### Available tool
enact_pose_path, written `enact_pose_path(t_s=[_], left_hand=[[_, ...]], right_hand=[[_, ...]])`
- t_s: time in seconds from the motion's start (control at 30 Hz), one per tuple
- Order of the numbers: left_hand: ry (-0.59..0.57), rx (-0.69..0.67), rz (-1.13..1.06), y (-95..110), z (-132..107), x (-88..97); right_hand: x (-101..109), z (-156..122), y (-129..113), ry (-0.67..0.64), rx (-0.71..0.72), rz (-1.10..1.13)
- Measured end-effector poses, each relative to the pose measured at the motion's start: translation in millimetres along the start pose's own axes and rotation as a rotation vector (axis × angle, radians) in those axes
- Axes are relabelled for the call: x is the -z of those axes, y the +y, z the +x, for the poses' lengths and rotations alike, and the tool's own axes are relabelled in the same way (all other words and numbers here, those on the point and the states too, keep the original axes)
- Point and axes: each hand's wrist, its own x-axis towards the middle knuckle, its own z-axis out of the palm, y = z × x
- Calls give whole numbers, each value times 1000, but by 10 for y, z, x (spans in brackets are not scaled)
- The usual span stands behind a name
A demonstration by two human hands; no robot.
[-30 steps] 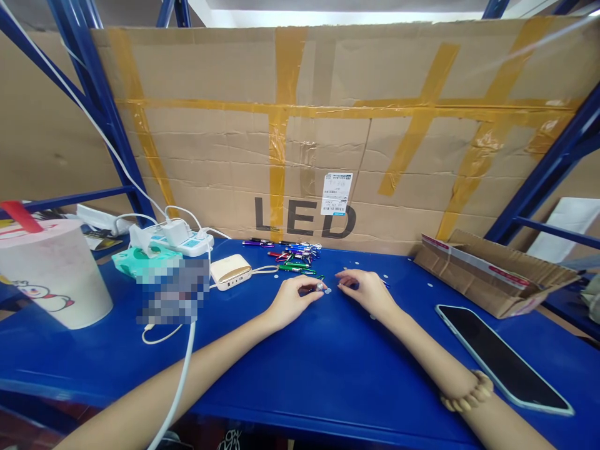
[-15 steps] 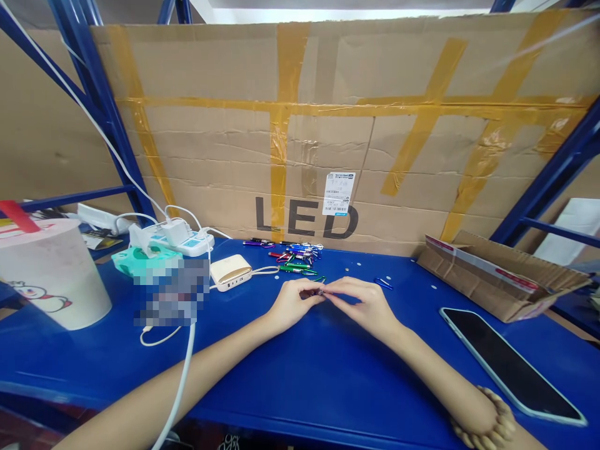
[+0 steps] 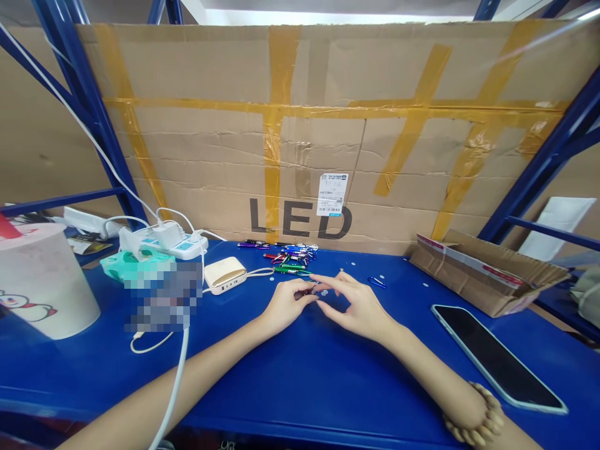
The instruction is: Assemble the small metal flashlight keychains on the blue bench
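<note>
A wall of taped cardboard [image 3: 300,125] printed "LED" fills the back, framed by a blue steel rack [image 3: 82,106], and the blue counter [image 3: 300,400] runs across the view below it. At the left of the counter stand a large paper cup [image 3: 42,281], a power strip [image 3: 171,247] with plugs in it, a pack of tissues [image 3: 126,265] and a cream-and-gold power bank [image 3: 224,275], with a blurred patch hiding part of that corner. At the right lie a shallow cardboard carton [image 3: 487,275] and a dark phone [image 3: 497,356].

A heap of small coloured keychain flashlights [image 3: 290,256] sits at the centre, near the back edge, and the two hands meet just in front of it. The left hand [image 3: 285,306] has a narrow grip, its thumb and fingers pinching a small dark item [image 3: 304,292], which is held above the counter, mostly covered and too small to identify. The right hand [image 3: 359,309] has a wider grip, thumb and index finger spread, with the fingertip just beside the item; contact cannot be confirmed. A beaded bracelet [image 3: 475,415] circles the right wrist.
</note>
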Motion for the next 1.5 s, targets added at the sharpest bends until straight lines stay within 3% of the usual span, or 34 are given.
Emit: enact_pose_path(t_s=[0.07, 0.13, 0.23, 0.3, 0.37, 0.5, 0.6, 0.8, 0.97, 1.5], left_hand=[[19, 17, 17, -5, 9, 4], [39, 44, 24, 9, 16, 13], [52, 90, 22, 53, 15, 27], [57, 112, 18, 85, 4, 24], [59, 124, -1, 113, -12, 5], [28, 124, -34, 154, -49, -64], [-17, 130, -51, 187, -69, -100], [-35, 149, -66, 228, -76, -101], [-33, 143, -51, 212, -61, -91], [-19, 110, -11, 141, -44, -72]], right_hand=[[37, 16, 43, 34, -69, 52], [84, 29, 154, 170, -189, 88], [145, 15, 395, 348, -386, -53], [148, -15, 543, 294, -452, -221], [110, -45, 648, 165, -420, -311], [-47, -62, 757, -100, -404, -351], [-142, -59, 809, -199, -469, -342], [-145, -40, 855, -166, -324, -328], [-91, 3, 862, -148, -289, -322], [-77, -29, 816, -31, -503, -359]])
